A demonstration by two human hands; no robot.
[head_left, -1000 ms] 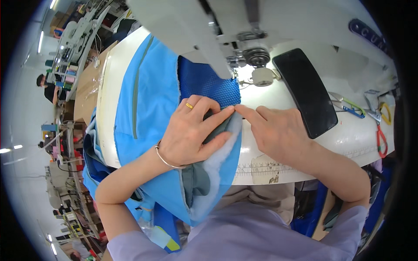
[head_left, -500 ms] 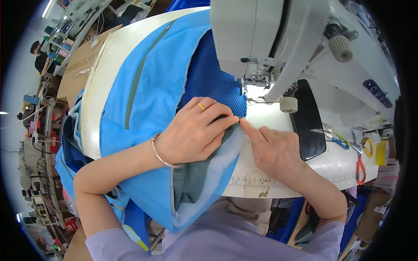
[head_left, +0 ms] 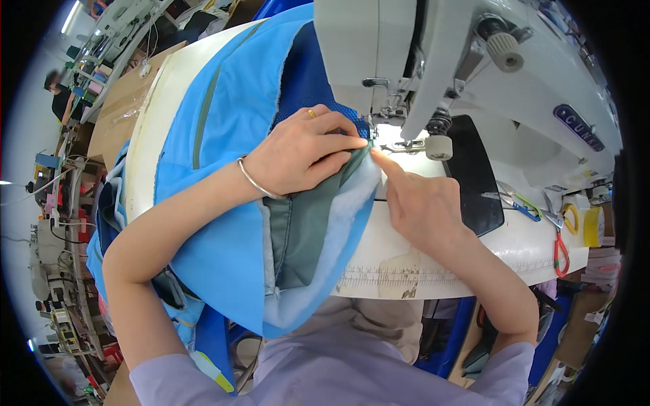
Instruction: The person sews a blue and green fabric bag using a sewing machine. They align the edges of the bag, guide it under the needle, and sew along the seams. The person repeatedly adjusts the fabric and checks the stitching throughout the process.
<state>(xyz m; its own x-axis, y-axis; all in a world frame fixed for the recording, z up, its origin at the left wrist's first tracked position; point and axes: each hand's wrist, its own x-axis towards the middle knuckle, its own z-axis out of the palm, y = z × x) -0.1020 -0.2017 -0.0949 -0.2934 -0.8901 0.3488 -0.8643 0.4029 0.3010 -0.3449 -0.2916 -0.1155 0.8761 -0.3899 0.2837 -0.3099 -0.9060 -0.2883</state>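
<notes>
A sky-blue fabric piece [head_left: 217, 264] drapes over the sewing table, with dark blue mesh [head_left: 305, 84], grey-green cloth [head_left: 305, 227] and fluffy white padding [head_left: 349, 203] layered along it. My left hand [head_left: 294, 152] presses down on these layers, fingertips closed on their edge just in front of the presser foot [head_left: 373, 128] of a white sewing machine [head_left: 365, 44]. From the right, my right hand [head_left: 423, 203] meets the same edge with its index fingertip, the other fingers curled. Its thumb is hidden. The two index fingertips almost touch.
A black plate [head_left: 477, 176] lies right of the presser foot. Beyond it are green-and-blue-handled snips [head_left: 525, 206], red-handled scissors [head_left: 560, 250] and a yellow tape roll [head_left: 594, 227]. A measuring scale [head_left: 379, 276] runs along the table's front. Another person [head_left: 62, 98] is far left.
Both hands have moved away from me toward the presser foot, carrying the layered fabric edge with them. More of the grey-green cloth now shows. The whole view has shifted slightly.
</notes>
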